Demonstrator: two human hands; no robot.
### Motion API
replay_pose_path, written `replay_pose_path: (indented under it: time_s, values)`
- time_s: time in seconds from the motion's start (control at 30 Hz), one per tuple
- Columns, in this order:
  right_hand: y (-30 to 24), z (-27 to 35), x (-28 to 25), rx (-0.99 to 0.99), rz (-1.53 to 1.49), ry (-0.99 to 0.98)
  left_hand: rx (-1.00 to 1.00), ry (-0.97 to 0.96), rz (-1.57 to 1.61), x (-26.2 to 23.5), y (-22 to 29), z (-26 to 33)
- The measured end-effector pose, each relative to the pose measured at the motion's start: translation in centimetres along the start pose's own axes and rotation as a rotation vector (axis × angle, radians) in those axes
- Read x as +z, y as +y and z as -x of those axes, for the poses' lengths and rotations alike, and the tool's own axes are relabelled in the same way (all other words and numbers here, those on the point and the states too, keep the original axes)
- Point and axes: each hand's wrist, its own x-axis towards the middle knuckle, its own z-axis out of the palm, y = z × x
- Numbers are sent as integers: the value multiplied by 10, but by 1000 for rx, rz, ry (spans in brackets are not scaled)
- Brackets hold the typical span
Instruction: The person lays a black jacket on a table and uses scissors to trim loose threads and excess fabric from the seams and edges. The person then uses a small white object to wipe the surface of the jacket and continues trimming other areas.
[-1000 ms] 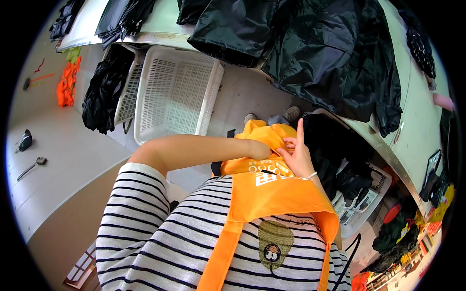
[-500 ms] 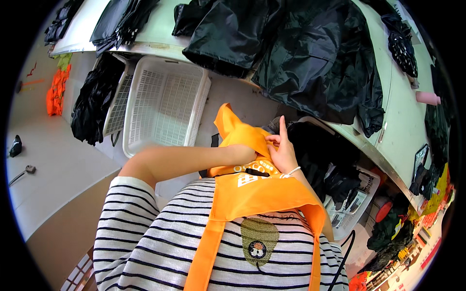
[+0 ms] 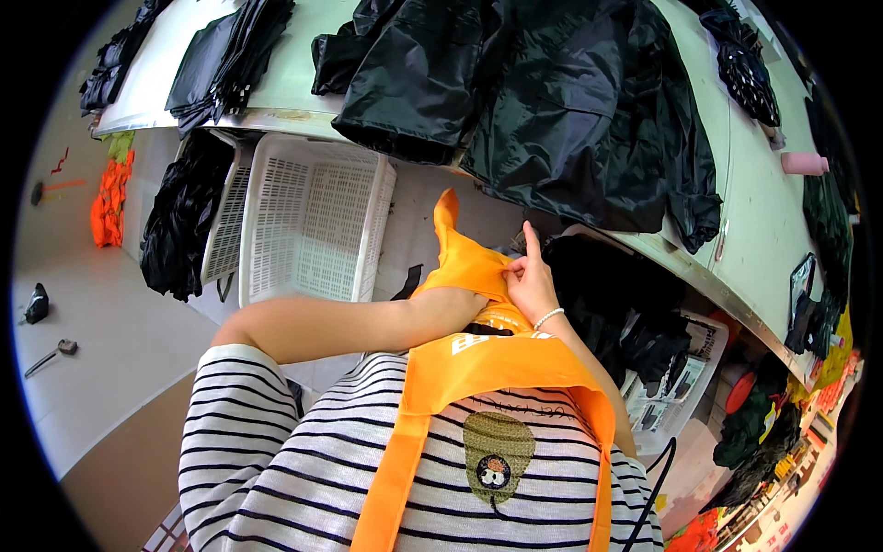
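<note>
An orange apron [image 3: 501, 363] with white print hangs over my striped top, and its lower part is bunched up in front of my waist. My right hand [image 3: 531, 290], with a beaded bracelet on its wrist, pinches the edge of the bunched cloth between thumb and bent fingers; its index finger points straight out. My left hand [image 3: 453, 311] lies against the apron from the left, its fingers hidden in the folds. A narrow tip of orange cloth stands up beyond both hands. A small black strip shows on the apron just below them.
Ahead, a pale table [image 3: 303, 69] carries a large black jacket [image 3: 552, 110] and stacked black cloth [image 3: 225, 60]. Beneath its edge stand a white plastic basket [image 3: 368, 216] and, at right, a bin with black fabric [image 3: 607, 285]. A pink thread cone [image 3: 805, 164] lies far right.
The raised orange cloth has become narrower, with its tip more upright. My left hand sits slightly lower and further left. The surroundings have shifted a little with my head.
</note>
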Motion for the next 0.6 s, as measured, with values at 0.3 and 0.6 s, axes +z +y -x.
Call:
replay_pose_path:
  time_s: [0.3,0.6]
  values:
    - [14,-6,-14,11,80,141,187,574,-78,-7,-2,39]
    - [-79,-6,-63,-324,-475,267,108,859,1627,-88,-20,52]
